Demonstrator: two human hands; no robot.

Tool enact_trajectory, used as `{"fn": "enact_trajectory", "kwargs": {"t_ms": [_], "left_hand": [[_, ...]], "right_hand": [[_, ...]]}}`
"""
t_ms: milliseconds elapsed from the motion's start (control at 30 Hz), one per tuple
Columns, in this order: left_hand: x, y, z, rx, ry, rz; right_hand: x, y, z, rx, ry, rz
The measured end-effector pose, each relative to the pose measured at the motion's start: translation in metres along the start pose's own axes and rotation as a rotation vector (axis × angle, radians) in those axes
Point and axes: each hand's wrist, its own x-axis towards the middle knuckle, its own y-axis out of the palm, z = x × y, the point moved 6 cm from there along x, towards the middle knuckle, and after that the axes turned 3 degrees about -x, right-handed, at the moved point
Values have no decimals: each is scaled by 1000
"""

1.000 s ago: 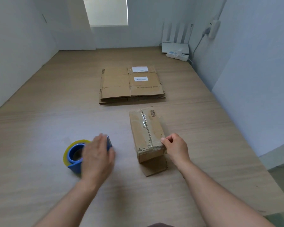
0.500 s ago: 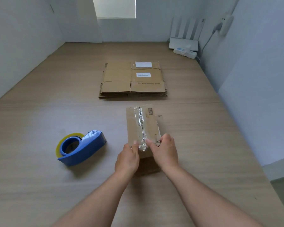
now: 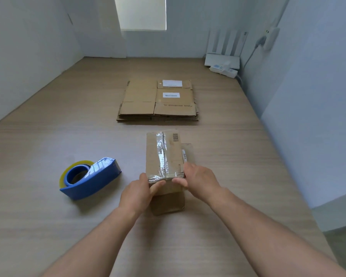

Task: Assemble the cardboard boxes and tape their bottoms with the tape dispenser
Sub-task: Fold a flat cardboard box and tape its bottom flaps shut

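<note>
From the head camera, looking down over both forearms, the person stands at a wide, pale wood-grain table. Near the front, a little right of centre, sits a small cardboard box, bottom side up, its long axis running away from the person. A strip of clear tape runs along the centre seam and wraps over the near edge, wrinkled and shiny. A barcode is printed at the far right corner of that face. One loose flap lies flat on the table at the near end.

Both hands are on the box's near end. The left hand grips the near-left corner, thumb curled across the taped edge. The right hand grips the near-right corner, thumb pressed on the end face and fingers wrapped along the right side.

To the left of the box, apart from it and touched by neither hand, the blue tape dispenser rests on the table with its yellowish tape roll showing.

Farther back, in the middle of the table, lies a stack of flattened cardboard boxes; the top sheet carries 2 white labels. In the far right corner a white router stands against the wall with a white power strip just in front of it.
</note>
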Motion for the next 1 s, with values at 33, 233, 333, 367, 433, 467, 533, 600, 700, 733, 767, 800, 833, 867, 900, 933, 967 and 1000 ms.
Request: {"fn": "enact_trajectory", "kwargs": {"t_ms": [33, 233, 333, 367, 433, 467, 533, 600, 700, 733, 767, 800, 833, 867, 900, 933, 967, 1000], "left_hand": [[0, 1, 1, -24, 6, 8], [-5, 12, 20, -545, 106, 200], [-13, 15, 22, -728, 44, 169], [-15, 16, 20, -770, 15, 151], [-20, 13, 14, -856, -64, 61], [-22, 11, 14, -875, -114, -21], [-30, -2, 14, -801, -176, -205], [-35, -11, 12, -721, -143, -248], [-32, -16, 11, -649, -69, -170], [-29, -18, 10, -610, -40, -167], [-26, -21, 9, -582, -14, -187], [-22, -25, 8, -572, -6, -227], [-18, -29, 7, -588, -23, -267], [-14, -31, 8, -609, -55, -291], [-10, -32, 9, -615, -88, -297], [-7, -32, 11, -600, -113, -290], [-4, -31, 14, -572, -132, -268], [-1, -29, 17, -544, -140, -246]], "right_hand": [[-1, 0, 0, -3, -24, -5], [-8, 6, -1, 104, -96, 6], [-12, 7, -3, 197, -94, 5], [-13, 6, -4, 203, -85, -7], [-15, 7, -5, 147, -44, -55], [-16, 9, -6, 117, -13, -87], [-19, 12, -6, 129, 43, -128], [-20, 13, -6, 209, 46, -97], [-15, 9, -11, 364, -15, 26], [-13, 6, -13, 388, -33, 39], [-11, 4, -16, 402, -42, 37], [-9, 1, -18, 408, -38, 22], [-6, -1, -21, 409, -31, 0], [-4, -3, -22, 398, -25, -18], [-1, -5, -23, 373, -23, -28], [0, -6, -23, 342, -22, -32], [1, -7, -24, 319, -23, -42], [2, -8, -25, 315, -27, -65]]}}
